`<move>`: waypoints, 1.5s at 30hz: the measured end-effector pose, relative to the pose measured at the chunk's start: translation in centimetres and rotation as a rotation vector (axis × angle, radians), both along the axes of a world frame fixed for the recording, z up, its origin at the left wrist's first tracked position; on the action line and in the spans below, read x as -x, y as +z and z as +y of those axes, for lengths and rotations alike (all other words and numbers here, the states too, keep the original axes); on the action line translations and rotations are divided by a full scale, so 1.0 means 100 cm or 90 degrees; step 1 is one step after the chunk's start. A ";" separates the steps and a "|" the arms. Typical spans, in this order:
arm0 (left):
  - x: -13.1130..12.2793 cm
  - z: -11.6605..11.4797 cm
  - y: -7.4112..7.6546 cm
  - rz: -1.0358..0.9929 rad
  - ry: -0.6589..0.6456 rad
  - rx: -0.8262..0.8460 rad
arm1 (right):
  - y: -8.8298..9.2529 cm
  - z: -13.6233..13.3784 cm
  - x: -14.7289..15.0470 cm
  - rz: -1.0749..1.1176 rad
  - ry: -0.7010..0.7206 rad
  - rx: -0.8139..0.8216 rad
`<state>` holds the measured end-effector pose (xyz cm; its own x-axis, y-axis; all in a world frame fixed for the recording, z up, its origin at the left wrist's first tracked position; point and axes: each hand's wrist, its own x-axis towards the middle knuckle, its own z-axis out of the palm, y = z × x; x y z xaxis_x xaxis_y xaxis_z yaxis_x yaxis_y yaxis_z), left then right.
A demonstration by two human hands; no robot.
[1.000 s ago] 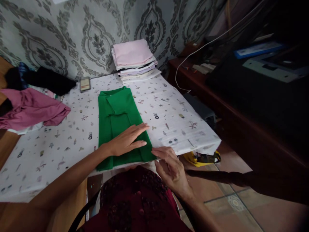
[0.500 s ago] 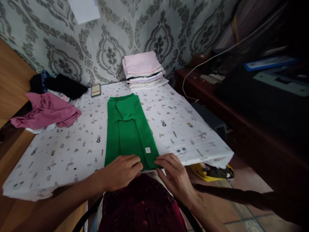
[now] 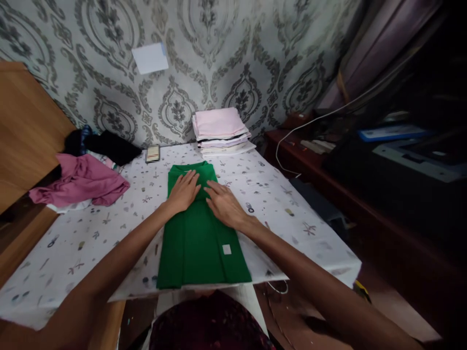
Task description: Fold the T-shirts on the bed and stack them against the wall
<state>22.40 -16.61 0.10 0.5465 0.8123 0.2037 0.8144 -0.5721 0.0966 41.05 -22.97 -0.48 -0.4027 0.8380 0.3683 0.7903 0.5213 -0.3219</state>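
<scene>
A green shirt (image 3: 200,248) lies on the table with its sides folded inward, making a long strip whose collar faces the wall. Near the lower right of the cloth a small white label (image 3: 226,249) shows. My left hand (image 3: 185,190) rests flat on the upper left part of the shirt, fingers stretched out. On the upper right part lies my right hand (image 3: 224,204), also open and flat, its fingertips close to those of the left. Both palms cover some of the folded sleeve area.
A patterned white cloth (image 3: 126,243) covers the table. Folded clothes (image 3: 222,129) are stacked by the wall. At the left lie a crumpled pink garment (image 3: 85,180) and dark clothes (image 3: 111,147). A small card-like item (image 3: 152,153) sits nearby. A white cable (image 3: 310,119) hangs at the right.
Both hands have moved from the shirt's near hem up to its upper part, and their fingers now lie flat. The view has tilted upward, showing more wall.
</scene>
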 end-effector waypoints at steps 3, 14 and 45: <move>0.003 0.018 -0.014 0.050 0.062 0.048 | -0.013 0.040 0.021 -0.072 -0.042 0.051; 0.016 0.034 -0.029 -0.062 0.061 0.121 | -0.033 0.059 0.022 -0.109 -0.076 0.128; 0.112 -0.126 0.057 -0.178 -0.113 0.439 | -0.014 -0.024 0.020 0.094 0.196 0.073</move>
<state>11.19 -29.24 5.76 0.6838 0.7101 -0.1678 0.6081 -0.4275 0.6690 39.05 -25.40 -1.91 -0.5917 0.7253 0.3519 0.5424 0.6812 -0.4918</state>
